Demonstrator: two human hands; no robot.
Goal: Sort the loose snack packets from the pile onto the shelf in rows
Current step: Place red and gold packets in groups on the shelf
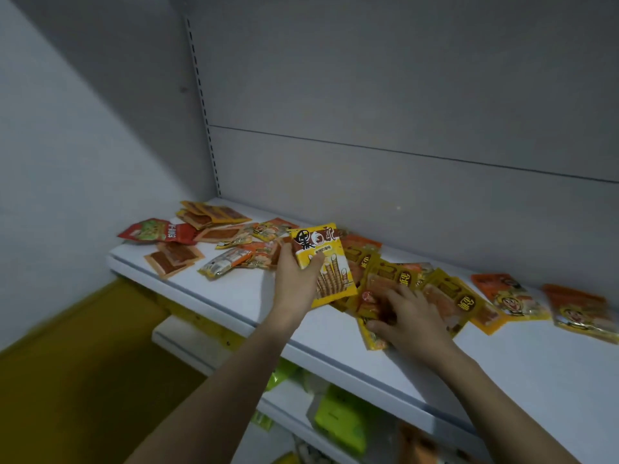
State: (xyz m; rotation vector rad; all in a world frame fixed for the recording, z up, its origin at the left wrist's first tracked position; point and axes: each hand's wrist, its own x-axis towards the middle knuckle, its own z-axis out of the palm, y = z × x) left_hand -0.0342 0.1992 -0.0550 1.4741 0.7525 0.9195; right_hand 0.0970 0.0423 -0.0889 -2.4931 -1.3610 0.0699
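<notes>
A white shelf (254, 296) carries a loose pile of snack packets (445, 293) in yellow, orange and red. My left hand (294, 279) grips a yellow packet with wafer rolls printed on it (330, 262), holding it tilted above the pile's left side. My right hand (407, 316) rests on the yellow and orange packets at the front of the pile, its fingers spread and lightly bent over a red-orange one (371, 303). Whether those fingers pinch anything is hidden.
More packets lie scattered at the shelf's left end: a red and green bag (157, 231), brown strip packets (174, 257) and a stack of orange ones (211, 214). Two orange packets (509, 296) lie to the right. The grey back panel (402, 128) rises behind. A lower shelf holds green packs (341, 416).
</notes>
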